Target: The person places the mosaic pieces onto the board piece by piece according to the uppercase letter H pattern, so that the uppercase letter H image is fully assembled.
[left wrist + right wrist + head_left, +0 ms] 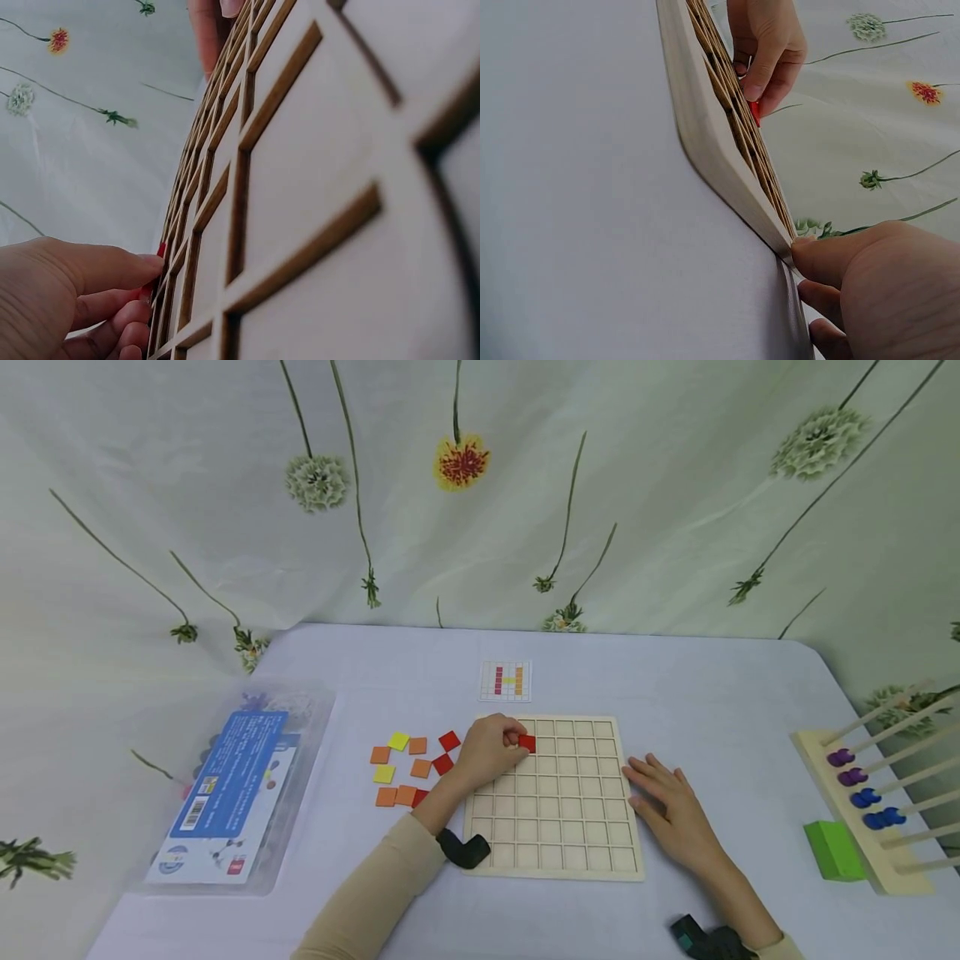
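My left hand (491, 747) pinches a red square tile (527, 743) between thumb and fingers, over the upper left part of a wooden grid board (551, 808). In the left wrist view only a sliver of the red tile (154, 271) shows past the fingers, close to the board's slats. My right hand (670, 810) lies at the board's right side, its fingers loosely extended. In the right wrist view the right thumb (821, 255) touches the board's edge. Beside the left forearm lie loose square tiles: orange (421, 768), yellow (384, 774) and red (449, 741).
Behind the board lies a small pattern card (506, 682) with coloured squares. A clear plastic case (303, 777) with blue and white printed sheets is at left. On the right stand a wooden peg rack (847, 810) with purple and blue beads and a green block (834, 852).
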The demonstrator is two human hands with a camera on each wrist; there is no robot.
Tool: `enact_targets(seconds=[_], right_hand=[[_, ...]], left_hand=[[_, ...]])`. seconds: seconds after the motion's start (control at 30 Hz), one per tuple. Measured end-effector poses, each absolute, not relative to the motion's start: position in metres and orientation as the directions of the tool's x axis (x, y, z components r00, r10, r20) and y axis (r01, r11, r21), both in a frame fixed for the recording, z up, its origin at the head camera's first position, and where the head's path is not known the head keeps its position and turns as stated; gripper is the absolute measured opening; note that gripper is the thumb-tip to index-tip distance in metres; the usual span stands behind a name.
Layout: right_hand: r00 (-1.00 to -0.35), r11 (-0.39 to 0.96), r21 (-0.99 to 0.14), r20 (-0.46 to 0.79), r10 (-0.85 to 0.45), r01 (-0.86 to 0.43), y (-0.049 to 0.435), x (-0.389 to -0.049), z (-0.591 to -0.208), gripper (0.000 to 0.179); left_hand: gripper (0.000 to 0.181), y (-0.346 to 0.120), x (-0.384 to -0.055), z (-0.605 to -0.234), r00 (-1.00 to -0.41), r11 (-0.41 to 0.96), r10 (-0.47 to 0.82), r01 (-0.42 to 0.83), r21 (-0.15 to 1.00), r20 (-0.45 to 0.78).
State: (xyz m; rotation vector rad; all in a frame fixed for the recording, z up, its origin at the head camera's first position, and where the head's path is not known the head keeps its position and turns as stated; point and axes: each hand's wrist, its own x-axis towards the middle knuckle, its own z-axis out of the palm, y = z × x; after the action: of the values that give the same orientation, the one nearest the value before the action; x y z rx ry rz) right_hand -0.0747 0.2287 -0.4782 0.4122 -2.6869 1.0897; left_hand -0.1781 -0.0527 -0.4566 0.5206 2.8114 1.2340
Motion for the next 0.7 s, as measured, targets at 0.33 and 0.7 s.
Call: enact_targets(seconds=[0.33,0.7], right_hand=[[-0.938,0.689,-0.643,0.302,-0.173,-0.334,0.229,-0.075,-0.478,0.040],[-0.936,0.681,-0.650,0.305,-0.173,-0.338,0.229,-0.075,-0.478,0.040]], left_hand=[[0.021,-0.053,-0.173,-0.450,-0.939,0.668,0.327,0.309,0.677,0.107],[0.038,-0.104,-0.168,-0.423,-0.966,0.670,0.174,0.258,0.696,0.190]])
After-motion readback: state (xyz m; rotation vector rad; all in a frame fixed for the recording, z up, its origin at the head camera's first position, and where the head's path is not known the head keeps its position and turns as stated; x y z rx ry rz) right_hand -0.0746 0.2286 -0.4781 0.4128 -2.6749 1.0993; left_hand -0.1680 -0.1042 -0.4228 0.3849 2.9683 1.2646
